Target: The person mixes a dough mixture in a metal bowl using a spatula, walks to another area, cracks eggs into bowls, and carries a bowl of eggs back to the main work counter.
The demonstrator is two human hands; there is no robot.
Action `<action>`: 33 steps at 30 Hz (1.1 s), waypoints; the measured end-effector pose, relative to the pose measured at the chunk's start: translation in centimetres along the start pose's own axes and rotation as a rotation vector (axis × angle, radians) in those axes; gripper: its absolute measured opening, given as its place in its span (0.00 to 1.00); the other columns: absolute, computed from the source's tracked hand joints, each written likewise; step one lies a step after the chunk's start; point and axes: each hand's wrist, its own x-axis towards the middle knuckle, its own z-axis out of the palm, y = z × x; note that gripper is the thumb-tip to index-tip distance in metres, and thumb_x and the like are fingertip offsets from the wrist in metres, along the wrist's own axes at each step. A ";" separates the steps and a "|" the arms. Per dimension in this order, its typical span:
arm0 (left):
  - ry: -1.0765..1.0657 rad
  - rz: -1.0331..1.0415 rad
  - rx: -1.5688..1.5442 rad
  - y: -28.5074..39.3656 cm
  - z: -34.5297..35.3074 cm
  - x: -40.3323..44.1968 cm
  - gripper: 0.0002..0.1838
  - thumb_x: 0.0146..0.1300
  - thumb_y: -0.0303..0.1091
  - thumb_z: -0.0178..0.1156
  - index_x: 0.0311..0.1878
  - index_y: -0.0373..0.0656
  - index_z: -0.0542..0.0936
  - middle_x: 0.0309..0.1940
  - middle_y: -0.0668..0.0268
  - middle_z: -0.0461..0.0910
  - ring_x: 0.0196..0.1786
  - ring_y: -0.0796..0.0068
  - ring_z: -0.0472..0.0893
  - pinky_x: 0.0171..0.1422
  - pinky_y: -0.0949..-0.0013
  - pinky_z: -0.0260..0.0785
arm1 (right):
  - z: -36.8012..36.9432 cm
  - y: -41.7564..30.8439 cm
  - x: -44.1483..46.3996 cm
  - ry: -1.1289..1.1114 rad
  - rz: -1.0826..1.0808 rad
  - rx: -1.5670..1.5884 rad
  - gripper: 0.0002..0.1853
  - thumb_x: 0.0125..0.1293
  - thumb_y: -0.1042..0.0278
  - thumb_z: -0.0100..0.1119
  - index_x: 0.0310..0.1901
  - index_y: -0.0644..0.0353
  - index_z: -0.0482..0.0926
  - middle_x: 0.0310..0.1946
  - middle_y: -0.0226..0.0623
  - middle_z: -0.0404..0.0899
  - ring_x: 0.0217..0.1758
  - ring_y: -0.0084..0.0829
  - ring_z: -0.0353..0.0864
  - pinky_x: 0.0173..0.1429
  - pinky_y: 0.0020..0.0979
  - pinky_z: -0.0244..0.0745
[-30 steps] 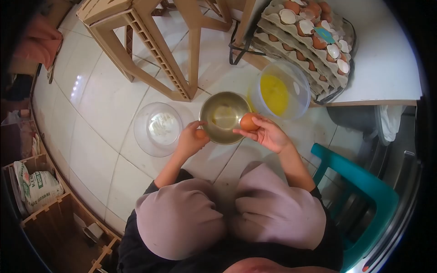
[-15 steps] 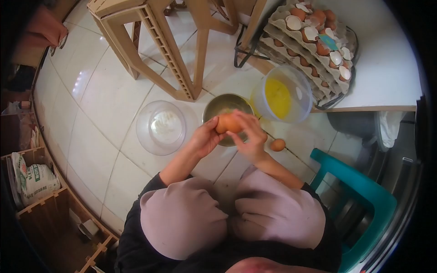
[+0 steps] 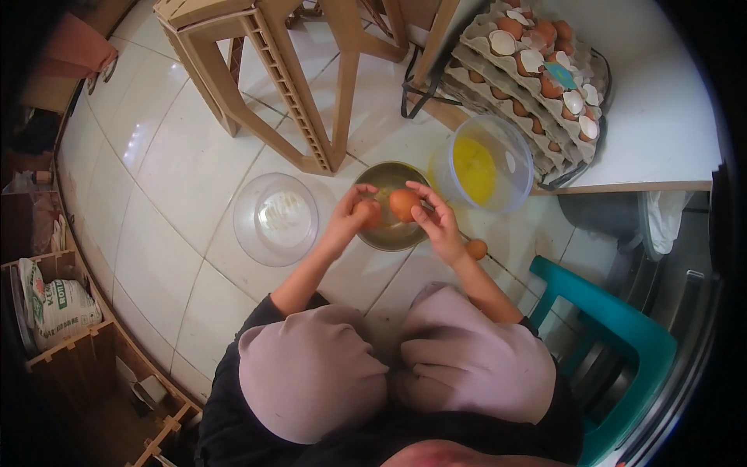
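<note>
A brown egg [image 3: 404, 205] is in my right hand [image 3: 437, 224], its fingers and thumb closed around the sides. My left hand [image 3: 348, 221] grips another brown egg or eggshell piece [image 3: 366, 212], partly covered by the fingers. Whether each is whole or a half shell, I cannot tell. Both hands are over a metal bowl [image 3: 397, 243] on the floor, a little apart from each other. Close to my right wrist, a loose brown egg [image 3: 476, 249] lies on the tiles.
Right of the bowl, a clear tub [image 3: 513, 179] holds yellow beaten egg [image 3: 473, 167]. On the left sits a clear plastic container [image 3: 276, 219]. Stacked egg trays [image 3: 498, 74] with shells stand at upper right. A brown stool [image 3: 311, 101] and a teal plastic chair [image 3: 622, 319] are nearby.
My hands have moved apart over the bowl. What was one joined brown shape between them now shows as two pieces, one in each hand.
</note>
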 end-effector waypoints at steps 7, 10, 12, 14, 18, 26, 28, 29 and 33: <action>-0.018 0.362 0.569 1.7 0.9 0.3 0.20 0.47 0.32 0.66 0.45 0.38 0.77 0.34 0.65 0.79 0.38 0.76 0.76 0.46 0.73 0.68 | -1.5 1.9 0.6 -0.094 0.157 0.064 0.25 0.57 0.70 0.60 0.55 0.64 0.65 0.49 0.39 0.71 0.47 0.26 0.75 0.48 0.25 0.74; 0.025 0.340 0.684 2.2 1.4 0.0 0.19 0.45 0.32 0.67 0.43 0.38 0.79 0.33 0.60 0.80 0.36 0.75 0.78 0.44 0.72 0.69 | -1.6 2.4 0.5 -0.066 0.131 -0.018 0.24 0.54 0.74 0.61 0.54 0.65 0.68 0.47 0.39 0.73 0.45 0.26 0.77 0.48 0.23 0.74; 0.060 0.356 0.749 2.0 1.7 0.0 0.19 0.44 0.32 0.67 0.41 0.38 0.79 0.32 0.58 0.80 0.34 0.73 0.78 0.43 0.72 0.70 | -1.5 2.9 0.6 -0.038 0.054 -0.143 0.23 0.53 0.76 0.61 0.52 0.65 0.70 0.45 0.38 0.75 0.44 0.25 0.77 0.47 0.22 0.74; 0.100 0.407 0.794 1.5 1.7 0.2 0.19 0.42 0.32 0.67 0.41 0.39 0.80 0.30 0.56 0.80 0.32 0.71 0.79 0.41 0.72 0.70 | -1.2 3.1 0.5 0.020 0.010 -0.178 0.23 0.51 0.76 0.61 0.51 0.66 0.71 0.44 0.39 0.76 0.43 0.25 0.78 0.47 0.22 0.74; 0.160 0.434 0.888 0.9 2.0 0.3 0.19 0.41 0.32 0.67 0.41 0.40 0.80 0.31 0.55 0.80 0.32 0.67 0.80 0.40 0.70 0.72 | -0.8 3.0 0.4 0.096 0.007 -0.322 0.22 0.49 0.76 0.62 0.49 0.67 0.73 0.41 0.39 0.78 0.41 0.24 0.79 0.45 0.23 0.76; 0.245 0.431 0.948 0.1 2.5 0.4 0.19 0.40 0.34 0.68 0.39 0.43 0.81 0.30 0.56 0.80 0.32 0.63 0.81 0.39 0.70 0.72 | -0.6 2.8 0.6 0.157 -0.042 -0.483 0.21 0.46 0.78 0.62 0.46 0.63 0.77 0.37 0.40 0.80 0.40 0.23 0.79 0.42 0.23 0.78; 0.236 0.424 0.934 0.0 2.3 0.5 0.19 0.40 0.34 0.68 0.39 0.43 0.81 0.30 0.56 0.80 0.32 0.64 0.81 0.39 0.70 0.72 | -0.7 2.6 0.7 0.135 -0.039 -0.485 0.21 0.46 0.78 0.62 0.46 0.63 0.77 0.37 0.40 0.80 0.39 0.22 0.78 0.42 0.23 0.78; 0.232 0.422 0.926 -0.1 2.2 0.6 0.19 0.40 0.34 0.68 0.39 0.43 0.81 0.29 0.56 0.80 0.32 0.64 0.81 0.39 0.70 0.72 | -0.8 2.4 0.7 0.124 -0.033 -0.480 0.21 0.46 0.78 0.61 0.47 0.63 0.77 0.38 0.40 0.80 0.39 0.22 0.78 0.43 0.23 0.77; 0.208 0.477 0.867 -0.5 1.6 1.0 0.18 0.38 0.34 0.67 0.39 0.47 0.81 0.29 0.58 0.80 0.31 0.62 0.80 0.38 0.69 0.72 | -1.4 2.5 0.9 0.057 -0.093 -0.476 0.22 0.45 0.79 0.61 0.47 0.62 0.76 0.43 0.40 0.78 0.41 0.21 0.77 0.45 0.24 0.77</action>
